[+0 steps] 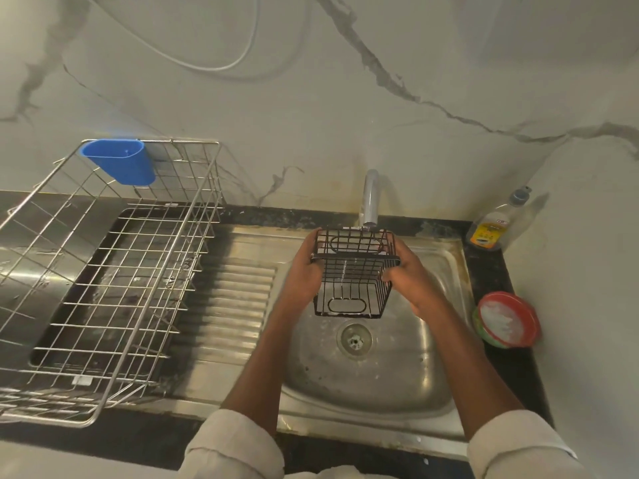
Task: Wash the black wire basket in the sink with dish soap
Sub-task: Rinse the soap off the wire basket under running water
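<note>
Black wire basket [352,274] held in the air over the sink [446,375] bowl, directly below the tap [370,198] spout. Tilted so its open top faces away from the person; its base faces the camera. A thin stream of water appears to run down through the wires, though it is faint.

Left hand [304,274] grips the basket's left side, fingers curled round the wires near the rim. Right hand [408,274] grips the right side, thumb and fingers curled onto the rim and side wires. Both sleeves are rolled back.

Dish soap bottle [492,229] stands on the dark bench [491,274] at the back right corner, well apart from the hands. A red-rimmed tub [508,319] with white contents sits on the bench just right of the sink. Empty steel dish rack [103,271] sits on the drainboard to the left, a blue plastic holder [121,164] clipped to its back rail.

Judgement: a wetting or rinsing step; no suds visible on the wires, so soaping may be yet to come.

Risks from here:
- Wet, thin wires give little purchase; once soapy, the basket could slip and drop into the bowl.
- Freeing the right hand for the bottle leaves a one-sided hold, and the basket may swing or tip.
- Water striking the wires could spray onto the bench and sleeves.
- Reaching right could knock the tub.
</note>
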